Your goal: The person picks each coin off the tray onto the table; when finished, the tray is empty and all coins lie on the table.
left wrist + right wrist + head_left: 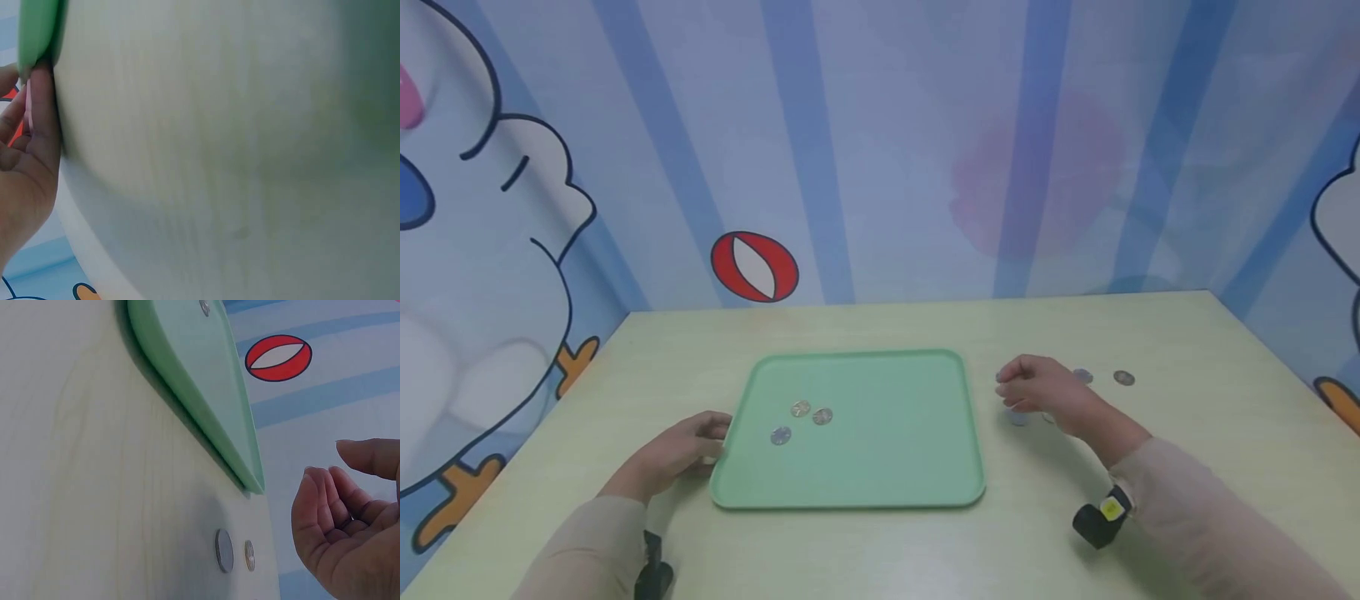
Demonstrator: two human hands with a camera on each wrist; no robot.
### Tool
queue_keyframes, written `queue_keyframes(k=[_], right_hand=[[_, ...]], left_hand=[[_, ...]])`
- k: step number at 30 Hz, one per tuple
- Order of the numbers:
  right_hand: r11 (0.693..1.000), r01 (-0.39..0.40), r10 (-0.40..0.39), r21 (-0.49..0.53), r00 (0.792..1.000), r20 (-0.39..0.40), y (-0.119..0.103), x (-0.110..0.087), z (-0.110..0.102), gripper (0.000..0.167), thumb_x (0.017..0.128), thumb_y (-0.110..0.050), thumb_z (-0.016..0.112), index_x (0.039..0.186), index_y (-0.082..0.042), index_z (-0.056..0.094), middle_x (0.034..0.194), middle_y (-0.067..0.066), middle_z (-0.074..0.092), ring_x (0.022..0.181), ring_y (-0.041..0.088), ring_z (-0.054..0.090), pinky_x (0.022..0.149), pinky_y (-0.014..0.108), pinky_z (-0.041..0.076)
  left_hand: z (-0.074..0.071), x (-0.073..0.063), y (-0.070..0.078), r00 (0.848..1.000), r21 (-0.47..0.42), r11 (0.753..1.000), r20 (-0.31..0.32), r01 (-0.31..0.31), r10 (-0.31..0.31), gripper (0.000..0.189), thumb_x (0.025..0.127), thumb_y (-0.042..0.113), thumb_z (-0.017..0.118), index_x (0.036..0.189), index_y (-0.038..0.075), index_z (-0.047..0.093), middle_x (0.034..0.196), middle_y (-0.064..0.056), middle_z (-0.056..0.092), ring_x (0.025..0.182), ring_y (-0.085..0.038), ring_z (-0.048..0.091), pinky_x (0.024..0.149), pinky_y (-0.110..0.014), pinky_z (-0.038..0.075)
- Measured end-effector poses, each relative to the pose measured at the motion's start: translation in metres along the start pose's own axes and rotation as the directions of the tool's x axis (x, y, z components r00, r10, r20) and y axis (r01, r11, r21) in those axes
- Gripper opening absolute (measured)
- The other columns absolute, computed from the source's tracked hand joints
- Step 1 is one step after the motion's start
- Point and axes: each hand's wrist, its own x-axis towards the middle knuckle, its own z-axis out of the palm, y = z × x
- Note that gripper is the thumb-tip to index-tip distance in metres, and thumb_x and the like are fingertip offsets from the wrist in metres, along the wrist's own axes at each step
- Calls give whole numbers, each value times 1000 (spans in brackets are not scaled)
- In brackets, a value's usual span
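A light green tray [895, 433] lies on the table, and three silver coins [780, 436] sit in its left half. At the tray's left rim, my left hand [673, 450] touches the edge with extended fingers. In the left wrist view, those fingers [42, 119] meet the green rim. My right hand [1048, 392] hovers over the table just right of the tray, its fingers loosely bent. The right wrist view shows a gap between thumb and fingers, with no coin visible there. Below that hand lie a coin [1017, 417] and another, mostly hidden one.
Two more coins lie beyond the right hand, one partly covered and one fully visible coin [1123, 377] farther right. A pale wooden table [880, 550] carries everything. Behind its far edge stands a blue striped wall [902, 167] with cartoon prints.
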Motion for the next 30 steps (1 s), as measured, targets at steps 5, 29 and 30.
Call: queue_keyframes(k=[5, 29, 30], right_hand=[[999, 8, -9, 34, 1000, 19, -7, 8, 18, 23, 82, -10, 50, 99, 7, 46, 97, 14, 52, 84, 23, 54, 77, 35, 48], [999, 11, -16, 44, 994, 111, -38, 41, 104, 13, 78, -4, 57, 89, 2, 53, 81, 10, 55, 72, 18, 55, 65, 30, 51], [999, 14, -19, 41, 994, 112, -39, 42, 108, 12, 78, -5, 57, 88, 2, 54, 81, 9, 55, 71, 18, 55, 64, 30, 51]], left_hand=[[-1, -1, 0, 1000, 4, 1000, 0, -1, 1, 54, 75, 1, 47, 126, -3, 32, 119, -20, 43, 102, -28, 47, 84, -43, 44], [-1, -1, 0, 1000, 16, 1000, -7, 12, -12, 54, 75, 1, 48, 126, -3, 32, 119, -20, 43, 102, -29, 47, 84, -43, 44], [-1, -1, 0, 1000, 16, 1000, -7, 13, -13, 54, 74, 1, 48, 126, -3, 32, 119, -20, 43, 102, -29, 47, 84, -43, 44]])
